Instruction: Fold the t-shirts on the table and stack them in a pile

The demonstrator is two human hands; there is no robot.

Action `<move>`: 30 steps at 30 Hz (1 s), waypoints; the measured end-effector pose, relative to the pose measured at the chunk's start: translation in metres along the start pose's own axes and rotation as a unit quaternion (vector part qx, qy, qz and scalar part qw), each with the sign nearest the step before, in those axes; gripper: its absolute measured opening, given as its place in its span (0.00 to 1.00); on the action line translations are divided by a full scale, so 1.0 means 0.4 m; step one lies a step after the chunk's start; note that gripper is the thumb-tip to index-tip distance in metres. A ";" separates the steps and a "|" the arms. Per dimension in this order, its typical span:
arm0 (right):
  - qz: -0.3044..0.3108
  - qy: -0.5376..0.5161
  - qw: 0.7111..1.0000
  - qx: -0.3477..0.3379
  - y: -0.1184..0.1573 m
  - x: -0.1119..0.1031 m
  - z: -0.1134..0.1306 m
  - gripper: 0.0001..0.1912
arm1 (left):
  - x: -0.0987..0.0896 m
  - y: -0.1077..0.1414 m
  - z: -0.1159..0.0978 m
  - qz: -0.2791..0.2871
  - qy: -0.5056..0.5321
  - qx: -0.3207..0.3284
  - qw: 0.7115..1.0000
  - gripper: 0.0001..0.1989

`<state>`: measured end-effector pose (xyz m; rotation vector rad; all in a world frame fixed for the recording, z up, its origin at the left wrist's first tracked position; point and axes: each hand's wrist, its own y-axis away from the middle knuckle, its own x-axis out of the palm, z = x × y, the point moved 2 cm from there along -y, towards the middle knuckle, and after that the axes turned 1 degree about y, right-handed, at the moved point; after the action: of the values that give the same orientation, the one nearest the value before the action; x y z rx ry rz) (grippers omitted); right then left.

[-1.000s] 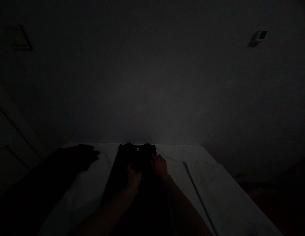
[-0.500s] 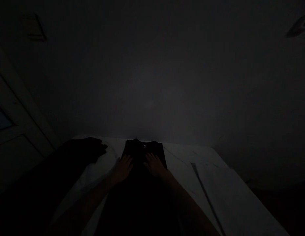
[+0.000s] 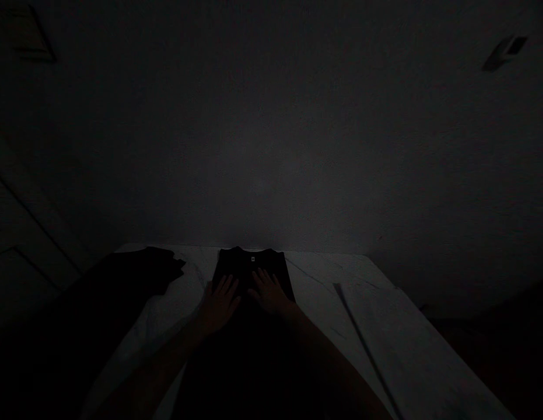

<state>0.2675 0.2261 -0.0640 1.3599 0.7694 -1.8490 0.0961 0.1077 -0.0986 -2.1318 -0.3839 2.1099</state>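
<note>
Your left hand and right hand rest open and flat, fingers spread, gripping nothing, on a dark T-shirt laid out on a white table, its small tag at the far end. A rumpled dark cloth lies to the left; a wall rises beyond.

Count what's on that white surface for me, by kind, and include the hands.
Hands: 2, left hand and right hand, both flat on the shirt
Black shirt: 1
Dark cloth heap: 1
Thin dark strip: 1
Total: 5
</note>
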 end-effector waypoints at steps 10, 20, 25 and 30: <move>-0.044 0.066 0.995 0.063 0.303 0.019 -0.045 0.32 | -0.034 0.291 -0.001 -0.042 -0.051 0.068 0.996 0.31; -0.085 0.108 0.989 0.053 0.676 0.133 0.007 0.34 | -0.114 0.681 -0.105 -0.058 -0.076 0.075 0.993 0.33; -0.179 0.169 0.968 0.056 0.916 0.194 0.106 0.38 | -0.138 0.856 -0.164 -0.095 -0.071 0.071 0.990 0.33; -0.218 0.197 0.955 -0.025 1.107 0.212 0.119 0.35 | -0.164 0.968 -0.136 -0.139 -0.095 0.208 0.964 0.26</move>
<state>0.5865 -0.0822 -0.1568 1.6483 1.4087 -1.8798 0.1876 -0.2762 -0.1346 -1.5543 -0.2143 2.0205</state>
